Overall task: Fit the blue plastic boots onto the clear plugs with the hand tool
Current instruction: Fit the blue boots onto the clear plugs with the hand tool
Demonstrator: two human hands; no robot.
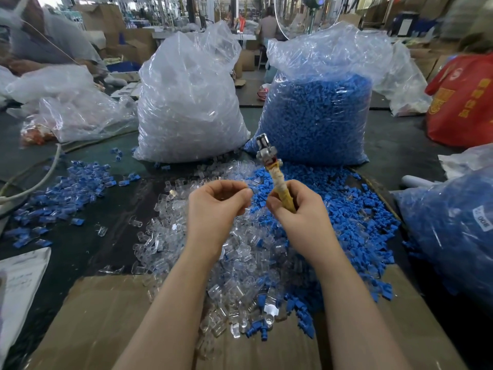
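My right hand point(296, 206) grips the taped yellow handle of the hand tool point(269, 161), whose metal head points up and away from me. My left hand point(217, 204) hovers just left of it with fingers curled; whether it pinches a small part I cannot tell. Under both hands lies a heap of loose clear plugs point(240, 263), and a heap of loose blue boots point(346, 222) spreads to the right. A pile of fitted blue-and-clear pieces point(66, 190) lies at the left.
Two tall plastic bags stand behind the heaps: one of clear plugs point(186, 102), one of blue boots point(317, 110). Another bag of blue parts point(453, 236) sits at the right. Flat cardboard point(106, 316) lies near me, paper point(18, 284) at the left, a red bag point(464, 102) far right.
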